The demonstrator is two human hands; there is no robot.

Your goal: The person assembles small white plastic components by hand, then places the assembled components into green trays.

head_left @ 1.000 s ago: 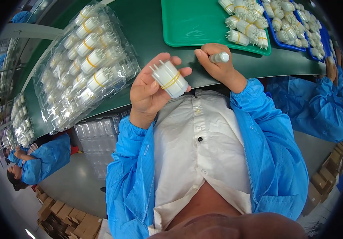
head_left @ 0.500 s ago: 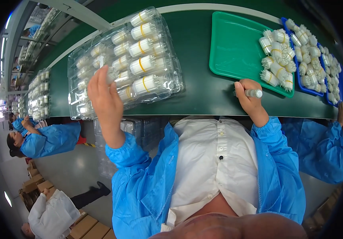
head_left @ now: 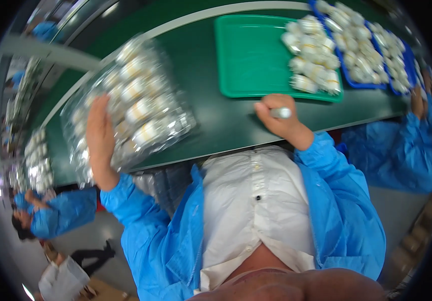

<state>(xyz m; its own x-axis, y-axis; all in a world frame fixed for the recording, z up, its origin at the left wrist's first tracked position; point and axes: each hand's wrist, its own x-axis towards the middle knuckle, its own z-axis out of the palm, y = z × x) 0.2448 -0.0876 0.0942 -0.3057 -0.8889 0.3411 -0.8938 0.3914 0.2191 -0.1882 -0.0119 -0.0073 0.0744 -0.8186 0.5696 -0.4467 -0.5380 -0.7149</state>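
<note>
My left hand (head_left: 100,138) reaches over the near left part of a clear plastic blister tray (head_left: 175,123), its fingers stretched out and nothing visible in them. Rows of white cylindrical parts (head_left: 138,110) with yellow bands fill much of that tray; the hand hides some of its pockets. My right hand (head_left: 283,123) is closed around a grey pen-like stick (head_left: 280,113) with a rounded end, just in front of a green tray (head_left: 256,60). On the right side of the green tray lies a pile of similar white parts (head_left: 311,55).
Blue trays (head_left: 371,86) heaped with white parts stand at the right end of the green bench (head_left: 196,55). More filled clear trays (head_left: 37,155) are at the far left. Co-workers in blue (head_left: 65,213) (head_left: 391,155) sit on both sides. A metal post (head_left: 50,52) rises at the back left.
The whole view has shifted and tilted, so bench and trays appear further left. My left hand's fingers look straighter and closer together. My right hand keeps its hold on the pen-like stick.
</note>
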